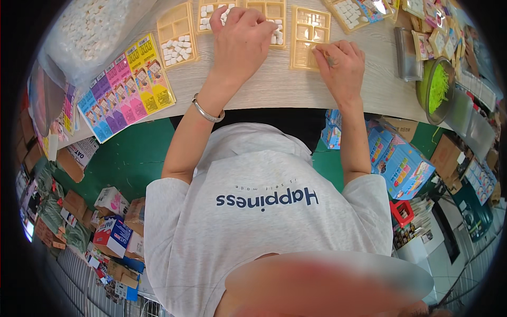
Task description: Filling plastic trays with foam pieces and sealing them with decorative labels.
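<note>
My left hand reaches over two pale yellow compartment trays. Its fingers are bent, with the thumb side beside small white pieces in one tray; the fingertips are partly hidden. More white pieces show in the tray beyond its outer fingers. Over the lower right of a tray with bare compartments, my right hand has thumb and forefinger pinched together; what they hold, if anything, is too small to make out. Left of my left hand lies another tray, its near compartment filled with white pieces.
A clear bag of white pieces and colourful printed sheets lie left. To the right are a filled tray, a clear container, a bowl of green strips and small packets. Blue boxes stand below the table.
</note>
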`<state>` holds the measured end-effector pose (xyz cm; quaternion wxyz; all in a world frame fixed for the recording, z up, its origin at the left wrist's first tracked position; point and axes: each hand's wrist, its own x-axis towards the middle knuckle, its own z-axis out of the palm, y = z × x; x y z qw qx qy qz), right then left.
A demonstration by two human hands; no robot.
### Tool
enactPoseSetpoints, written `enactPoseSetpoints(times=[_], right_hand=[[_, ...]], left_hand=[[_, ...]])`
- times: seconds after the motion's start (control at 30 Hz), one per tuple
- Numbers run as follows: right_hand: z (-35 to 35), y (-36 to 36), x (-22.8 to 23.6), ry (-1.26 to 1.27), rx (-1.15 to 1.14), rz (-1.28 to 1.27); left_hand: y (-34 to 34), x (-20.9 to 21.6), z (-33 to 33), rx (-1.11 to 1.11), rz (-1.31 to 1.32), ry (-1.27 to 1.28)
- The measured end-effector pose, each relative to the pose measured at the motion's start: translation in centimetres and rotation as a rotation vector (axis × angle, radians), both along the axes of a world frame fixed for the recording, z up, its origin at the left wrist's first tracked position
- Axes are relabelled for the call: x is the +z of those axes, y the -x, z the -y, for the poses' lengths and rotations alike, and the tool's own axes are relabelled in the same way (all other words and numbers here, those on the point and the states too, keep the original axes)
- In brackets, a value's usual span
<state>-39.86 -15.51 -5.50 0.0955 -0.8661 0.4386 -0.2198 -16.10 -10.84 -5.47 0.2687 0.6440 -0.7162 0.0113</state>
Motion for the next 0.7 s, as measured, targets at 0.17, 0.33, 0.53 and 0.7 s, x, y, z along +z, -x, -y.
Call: enactPoseSetpoints(times=[0.17,0.33,0.53,0.7], right_hand=[[-0.2,0.0,-0.9,0.016,-0.006,0.065],[0.1,0.1,-0.7,-0.034,0.025,0.082],[3.8,-5.9,5.2,0.069,0.063,0.580],[9.3,-24.3,13.4,0.336,0.469,0.634]], left_hand=[[0.4,-0.1,-0.6,-0.041,0.043,-0.035],[-1.7,0.0,-2.4,-0.018,-0.185,0.159],[-6.5,0.7,-7.8,0.213,-0.254,0.211],[-3.9,-0.5,-12.6,0.066,-0.257,0.084]])
